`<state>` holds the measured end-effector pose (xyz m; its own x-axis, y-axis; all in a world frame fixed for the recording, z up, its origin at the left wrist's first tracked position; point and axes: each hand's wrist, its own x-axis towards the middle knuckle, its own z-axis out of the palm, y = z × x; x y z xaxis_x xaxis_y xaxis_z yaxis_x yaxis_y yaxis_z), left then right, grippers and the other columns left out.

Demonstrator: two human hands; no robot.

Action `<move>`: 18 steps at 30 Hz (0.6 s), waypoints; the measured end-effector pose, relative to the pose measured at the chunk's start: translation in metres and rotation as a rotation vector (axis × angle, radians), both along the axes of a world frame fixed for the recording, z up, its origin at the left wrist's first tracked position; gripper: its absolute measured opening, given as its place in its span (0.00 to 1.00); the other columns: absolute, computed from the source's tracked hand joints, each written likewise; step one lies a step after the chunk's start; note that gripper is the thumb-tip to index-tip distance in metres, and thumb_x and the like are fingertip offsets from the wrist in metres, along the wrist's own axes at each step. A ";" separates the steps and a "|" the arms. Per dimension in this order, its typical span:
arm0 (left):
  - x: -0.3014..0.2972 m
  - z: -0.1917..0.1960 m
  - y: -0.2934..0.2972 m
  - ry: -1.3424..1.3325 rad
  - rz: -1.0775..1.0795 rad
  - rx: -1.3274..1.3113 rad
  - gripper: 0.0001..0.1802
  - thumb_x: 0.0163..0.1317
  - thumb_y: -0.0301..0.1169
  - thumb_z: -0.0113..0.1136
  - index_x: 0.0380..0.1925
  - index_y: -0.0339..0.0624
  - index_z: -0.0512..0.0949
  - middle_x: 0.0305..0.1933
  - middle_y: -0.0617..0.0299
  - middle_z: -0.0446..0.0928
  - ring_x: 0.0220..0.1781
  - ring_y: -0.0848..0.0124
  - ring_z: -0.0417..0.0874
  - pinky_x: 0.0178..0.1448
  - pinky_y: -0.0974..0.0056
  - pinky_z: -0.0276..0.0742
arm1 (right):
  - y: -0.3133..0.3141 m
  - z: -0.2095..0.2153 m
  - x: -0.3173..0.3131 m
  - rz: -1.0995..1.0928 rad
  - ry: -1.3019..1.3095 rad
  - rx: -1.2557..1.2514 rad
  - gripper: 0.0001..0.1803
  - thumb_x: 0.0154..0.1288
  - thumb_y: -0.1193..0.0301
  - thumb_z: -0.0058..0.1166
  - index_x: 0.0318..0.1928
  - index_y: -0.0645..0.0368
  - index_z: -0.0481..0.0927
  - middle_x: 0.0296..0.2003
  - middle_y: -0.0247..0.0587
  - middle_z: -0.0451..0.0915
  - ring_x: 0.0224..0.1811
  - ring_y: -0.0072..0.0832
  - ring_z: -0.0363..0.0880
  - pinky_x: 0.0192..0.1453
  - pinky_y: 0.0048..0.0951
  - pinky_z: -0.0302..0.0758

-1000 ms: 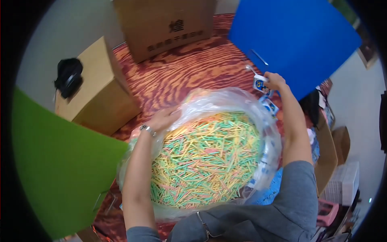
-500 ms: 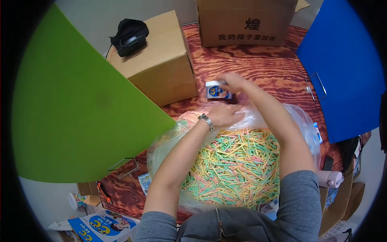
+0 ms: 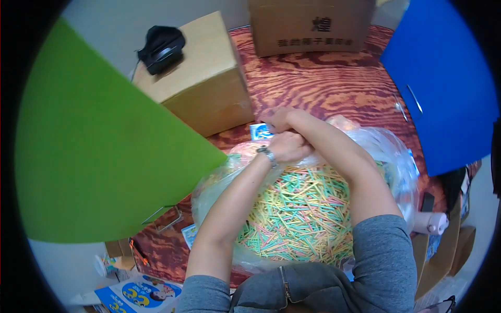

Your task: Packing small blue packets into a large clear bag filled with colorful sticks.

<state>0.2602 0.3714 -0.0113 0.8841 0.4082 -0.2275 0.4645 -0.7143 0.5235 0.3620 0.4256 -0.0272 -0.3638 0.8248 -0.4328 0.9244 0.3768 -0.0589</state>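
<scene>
Lying at the far rim of a clear bag [image 3: 389, 156] of coloured sticks [image 3: 297, 214] on the tabletop [image 3: 323, 88], the left hand [image 3: 287, 146] is curled shut on the plastic; the right hand [image 3: 276, 119], just beyond, pinches a small blue packet [image 3: 258, 131].

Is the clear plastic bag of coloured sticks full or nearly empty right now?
Full: the clear plastic bag bulges with a heaped mass of coloured sticks that spreads almost from side to side.
</scene>
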 end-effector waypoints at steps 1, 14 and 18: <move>0.005 0.001 0.000 0.062 -0.016 -0.037 0.27 0.65 0.54 0.44 0.51 0.50 0.80 0.47 0.45 0.81 0.47 0.50 0.83 0.53 0.49 0.76 | -0.005 0.004 0.012 -0.049 0.062 0.091 0.35 0.66 0.57 0.48 0.72 0.37 0.57 0.61 0.51 0.73 0.62 0.48 0.72 0.66 0.46 0.69; -0.017 -0.011 0.006 -0.157 0.095 -0.132 0.32 0.66 0.52 0.49 0.64 0.45 0.69 0.53 0.43 0.79 0.56 0.51 0.80 0.60 0.55 0.73 | -0.282 0.022 0.359 -0.929 -0.340 -0.093 0.31 0.50 0.50 0.63 0.50 0.58 0.80 0.49 0.52 0.81 0.50 0.44 0.81 0.52 0.43 0.78; -0.008 -0.022 0.009 -0.206 -0.018 -0.107 0.33 0.67 0.53 0.45 0.66 0.48 0.67 0.56 0.45 0.78 0.57 0.51 0.79 0.62 0.56 0.72 | -0.348 -0.053 0.391 -1.095 -0.073 0.097 0.32 0.51 0.48 0.62 0.51 0.54 0.80 0.50 0.54 0.81 0.52 0.44 0.80 0.53 0.44 0.77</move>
<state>0.2520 0.3807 -0.0331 0.9234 0.3748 -0.0827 0.3276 -0.6573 0.6787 0.7532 0.0771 -0.0804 0.6091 0.7166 -0.3398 0.7607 -0.6491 -0.0051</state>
